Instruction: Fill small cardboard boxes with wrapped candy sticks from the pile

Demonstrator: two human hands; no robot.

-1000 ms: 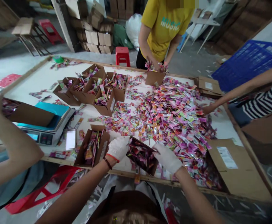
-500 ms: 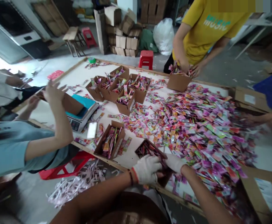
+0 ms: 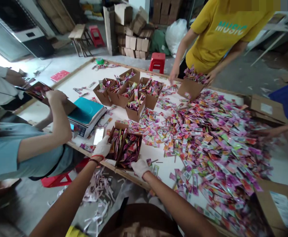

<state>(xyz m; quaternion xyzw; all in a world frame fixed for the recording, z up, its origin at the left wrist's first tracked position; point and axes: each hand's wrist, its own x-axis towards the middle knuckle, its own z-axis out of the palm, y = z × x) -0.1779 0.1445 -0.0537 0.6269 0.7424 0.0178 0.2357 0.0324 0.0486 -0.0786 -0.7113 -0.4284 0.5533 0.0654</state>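
Our gloved left hand (image 3: 101, 148) now grips the box (image 3: 116, 141) on its left side; right hand (image 3: 139, 167) holds a second full box (image 3: 131, 152), just moved against it, table (image 3: 158, 161) near edge, w/ sachet pile (image 3: 208, 131) right.

Two small brown cardboard boxes sit side by side, touching, near the table's front edge. Both are open on top and packed full of bright pink, purple and green packets standing on end. The left box (image 3: 117, 142) rests against the fingers of the left hand (image 3: 101, 148). The right box (image 3: 130, 151) lies just above the right hand (image 3: 140, 167) fingers, tilted a little.
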